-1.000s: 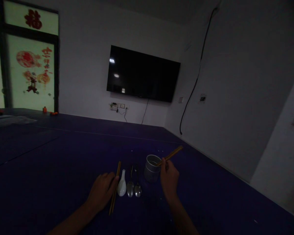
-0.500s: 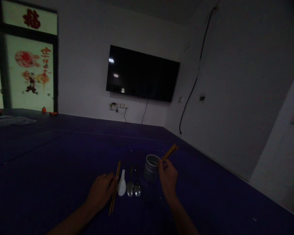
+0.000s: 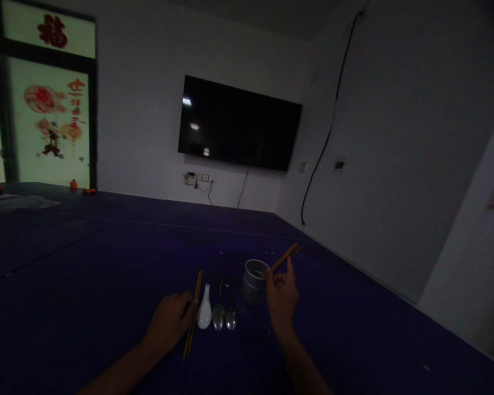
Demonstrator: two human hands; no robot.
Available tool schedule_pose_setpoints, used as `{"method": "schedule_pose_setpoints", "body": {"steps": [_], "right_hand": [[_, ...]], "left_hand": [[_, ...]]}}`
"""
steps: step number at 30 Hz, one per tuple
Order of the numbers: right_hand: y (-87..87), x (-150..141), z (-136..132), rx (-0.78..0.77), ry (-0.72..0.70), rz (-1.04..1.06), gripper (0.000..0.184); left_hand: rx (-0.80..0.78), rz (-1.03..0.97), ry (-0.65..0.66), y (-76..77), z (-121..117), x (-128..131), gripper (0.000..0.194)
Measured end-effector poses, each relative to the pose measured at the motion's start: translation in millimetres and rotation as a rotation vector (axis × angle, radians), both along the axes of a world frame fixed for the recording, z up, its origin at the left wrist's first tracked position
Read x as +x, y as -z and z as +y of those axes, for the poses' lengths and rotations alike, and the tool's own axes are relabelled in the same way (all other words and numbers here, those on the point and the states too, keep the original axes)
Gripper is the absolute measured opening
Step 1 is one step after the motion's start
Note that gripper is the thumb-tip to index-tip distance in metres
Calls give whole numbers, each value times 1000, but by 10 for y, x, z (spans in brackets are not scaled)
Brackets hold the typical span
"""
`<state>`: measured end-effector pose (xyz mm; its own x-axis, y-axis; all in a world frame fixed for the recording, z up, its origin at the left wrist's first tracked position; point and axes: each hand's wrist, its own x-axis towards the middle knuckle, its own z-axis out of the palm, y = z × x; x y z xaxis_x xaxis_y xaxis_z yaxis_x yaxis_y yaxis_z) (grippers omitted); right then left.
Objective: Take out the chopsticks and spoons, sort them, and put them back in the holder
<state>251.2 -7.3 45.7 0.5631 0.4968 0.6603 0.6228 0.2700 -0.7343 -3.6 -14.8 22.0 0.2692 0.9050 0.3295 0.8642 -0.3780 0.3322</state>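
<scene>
My right hand (image 3: 282, 299) grips several wooden chopsticks (image 3: 285, 257) beside the rim of a grey metal cup (image 3: 254, 282), index finger stretched along them. Their upper ends point up and right; the lower ends are hidden by my fingers. On the table, my left hand (image 3: 170, 319) has its fingers curled at a pair of chopsticks (image 3: 193, 323) lying lengthwise. Right of that pair lies a white soup spoon (image 3: 204, 314), then a metal spoon (image 3: 219, 317) and a second metal spoon (image 3: 231, 319), bowls towards me.
The dark blue table (image 3: 148, 247) reaches to the walls. A black television (image 3: 240, 123) hangs at the back, with sockets and cables below it. A long black cable (image 3: 331, 129) runs down the right wall. Small orange objects (image 3: 73, 185) and a plastic sheet (image 3: 20, 204) lie far left.
My right index finger has lifted and stretched out along the chopsticks, which now look closer together. My left hand and the spoons have stayed put.
</scene>
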Motion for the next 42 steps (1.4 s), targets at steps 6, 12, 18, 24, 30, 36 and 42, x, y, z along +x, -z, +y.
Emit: {"method": "schedule_pose_setpoints", "body": {"steps": [6,12,18,24,30,36,42], "right_hand": [[-18,-68,-50,75,15,-2,72],[10,-221,-137,25,3,-181,54],[165,-433,-186,46,-131,-446,40],[234,-644,-268,51,-307,-601,36],[250,-695,-292,-1,-368,-598,33],[254,-701,-307,-57,-397,-605,34],[225,-725,-341,-91,-399,-606,34]], "left_hand": [[-38,85,-20,-36,-10,15,33],[-40,113,-47,-43,-23,23,33],[-57,186,-47,-63,-46,33,25],[-36,300,17,-91,-110,64,31],[-47,346,28,-92,-150,104,29],[-52,345,-24,-111,-175,116,32],[-94,310,-95,-162,-197,108,32]]}}
